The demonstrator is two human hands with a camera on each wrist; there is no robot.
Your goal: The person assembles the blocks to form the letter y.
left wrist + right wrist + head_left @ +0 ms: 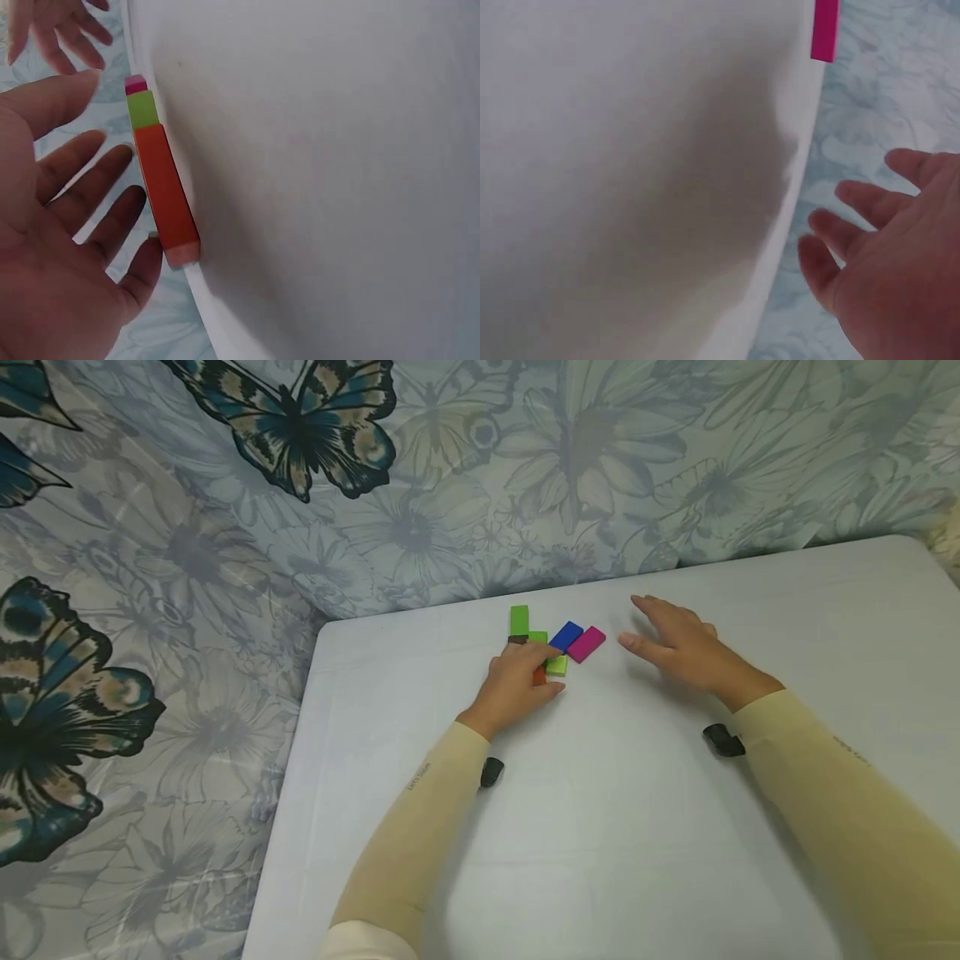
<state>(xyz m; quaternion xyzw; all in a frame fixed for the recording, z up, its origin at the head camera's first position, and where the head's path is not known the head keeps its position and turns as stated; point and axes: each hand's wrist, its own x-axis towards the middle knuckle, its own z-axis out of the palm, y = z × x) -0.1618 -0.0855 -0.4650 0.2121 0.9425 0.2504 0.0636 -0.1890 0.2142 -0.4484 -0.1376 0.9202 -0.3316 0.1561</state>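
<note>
Small coloured blocks lie in a loose cluster toward the back of the table. Among them are a green block [519, 621], a blue block [566, 636], a magenta block [587, 644], a yellow-green block [557, 666] and an orange block [539, 676]. My left hand [513, 685] reaches over the cluster's near left side and partly covers it. In the left wrist view its relaxed fingers are beside the orange block [166, 195]; contact is unclear. To the right of the magenta block [825, 30], apart from it, my right hand [686, 652] hovers with fingers extended, holding nothing.
A white table [585, 827] spans the area under both arms, its back edge just behind the blocks. Behind and left of it hangs a patterned cloth [465, 510] with flowers and butterflies. Black wrist devices [723, 741] sit below both wrists.
</note>
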